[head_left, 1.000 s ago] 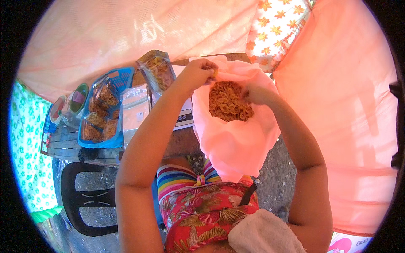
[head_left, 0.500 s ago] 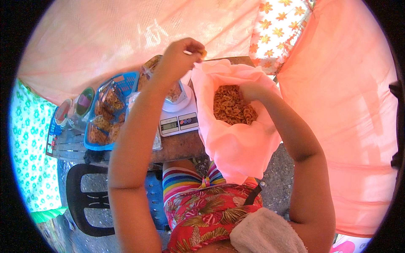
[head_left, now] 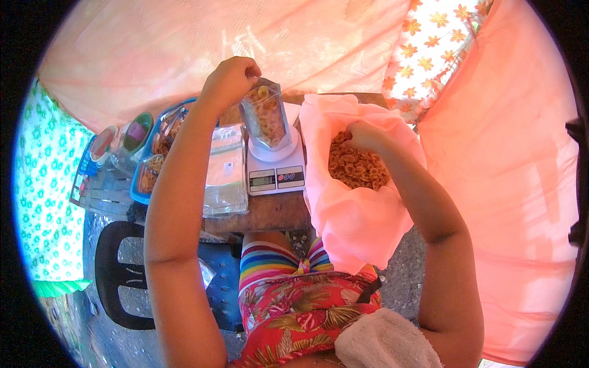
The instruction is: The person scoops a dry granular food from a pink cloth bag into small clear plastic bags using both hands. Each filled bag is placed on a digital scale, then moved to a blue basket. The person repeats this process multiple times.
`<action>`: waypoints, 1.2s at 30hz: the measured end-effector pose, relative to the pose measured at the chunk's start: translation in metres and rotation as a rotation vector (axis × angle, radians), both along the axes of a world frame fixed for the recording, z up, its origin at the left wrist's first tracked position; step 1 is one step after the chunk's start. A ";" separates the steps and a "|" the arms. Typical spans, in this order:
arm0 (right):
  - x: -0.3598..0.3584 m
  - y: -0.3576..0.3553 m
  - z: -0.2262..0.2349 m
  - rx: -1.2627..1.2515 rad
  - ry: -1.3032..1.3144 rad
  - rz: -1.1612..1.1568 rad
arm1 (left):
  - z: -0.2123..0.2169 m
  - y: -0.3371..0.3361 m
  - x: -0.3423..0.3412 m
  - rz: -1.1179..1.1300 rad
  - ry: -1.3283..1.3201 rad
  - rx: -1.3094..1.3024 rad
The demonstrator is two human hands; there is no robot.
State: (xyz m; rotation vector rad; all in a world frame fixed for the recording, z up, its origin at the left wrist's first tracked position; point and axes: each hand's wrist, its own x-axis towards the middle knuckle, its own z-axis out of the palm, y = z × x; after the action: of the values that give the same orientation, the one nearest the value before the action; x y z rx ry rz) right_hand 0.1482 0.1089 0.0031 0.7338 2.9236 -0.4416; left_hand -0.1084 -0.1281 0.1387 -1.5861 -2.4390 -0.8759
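Observation:
My left hand (head_left: 231, 78) pinches the top of a small clear pouch (head_left: 267, 116) partly filled with golden chips; the pouch stands on the white digital scale (head_left: 276, 165). My right hand (head_left: 362, 136) is down inside the mouth of a large pink plastic bag (head_left: 350, 214), with its fingers in the heap of fried chips (head_left: 361, 168). Whether those fingers hold any chips is hidden. The pink bag rests against my lap, right of the scale.
The scale sits on a small wooden table (head_left: 270, 214). A stack of clear empty pouches (head_left: 224, 172) lies left of it, then a blue tray (head_left: 156, 156) of packed snacks and round tubs (head_left: 126, 138). A black plastic chair (head_left: 119, 276) stands lower left. Pink cloth hangs behind and at the right.
My left hand left the bag's mouth and swung left to the pouch on the scale. My right hand dipped deeper into the chips. The scale came into full view.

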 end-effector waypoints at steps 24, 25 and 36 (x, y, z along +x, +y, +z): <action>0.038 -0.014 -0.027 -0.054 0.018 0.163 | -0.044 0.006 0.098 -0.259 -0.181 0.346; 0.040 -0.009 -0.008 -0.259 -0.083 0.107 | -0.047 0.010 0.103 -0.309 -0.228 0.340; 0.033 0.024 0.038 -0.210 -0.125 -0.069 | -0.060 0.016 0.112 -0.333 -0.315 0.194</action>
State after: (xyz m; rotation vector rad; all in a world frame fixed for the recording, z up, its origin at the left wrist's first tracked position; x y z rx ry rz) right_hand 0.1810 0.1332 0.0410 0.8021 2.6909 -0.6716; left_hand 0.0038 -0.1124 0.0789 -1.9355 -2.2126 -1.4692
